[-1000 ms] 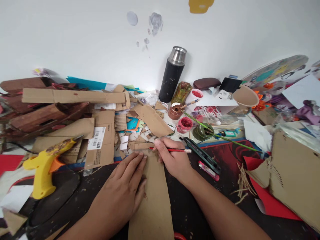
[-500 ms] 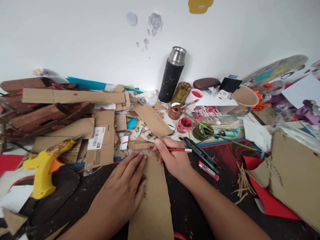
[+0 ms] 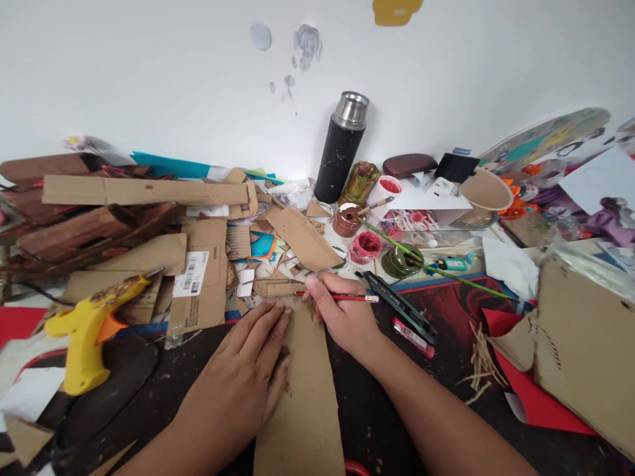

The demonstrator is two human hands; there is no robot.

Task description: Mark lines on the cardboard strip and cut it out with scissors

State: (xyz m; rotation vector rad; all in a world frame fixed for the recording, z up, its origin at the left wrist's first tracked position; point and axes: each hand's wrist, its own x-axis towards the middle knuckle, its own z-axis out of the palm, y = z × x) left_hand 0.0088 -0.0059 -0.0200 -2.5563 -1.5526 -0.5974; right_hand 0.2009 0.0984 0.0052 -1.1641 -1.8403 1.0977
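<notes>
A long brown cardboard strip [image 3: 305, 390] lies on the dark mat in front of me. My left hand [image 3: 251, 363] rests flat on its left edge, fingers stretched toward the far end. In my right hand [image 3: 347, 317] is a red pencil [image 3: 347, 297], pinched between thumb and fingers and held almost level, its tip pointing left over the strip's far end. The right hand's side touches the strip's upper right edge.
A yellow glue gun [image 3: 89, 337] lies left. Cardboard scraps [image 3: 302, 238], a black thermos [image 3: 340, 155] and paint jars [image 3: 366, 247] stand or lie behind. A green cutter [image 3: 399, 307] and pink lighter [image 3: 413, 338] are right of my hand; a cardboard piece [image 3: 585, 344] lies far right.
The pencil has shifted very slightly to the left in my right hand. My left hand and the strip stay in place.
</notes>
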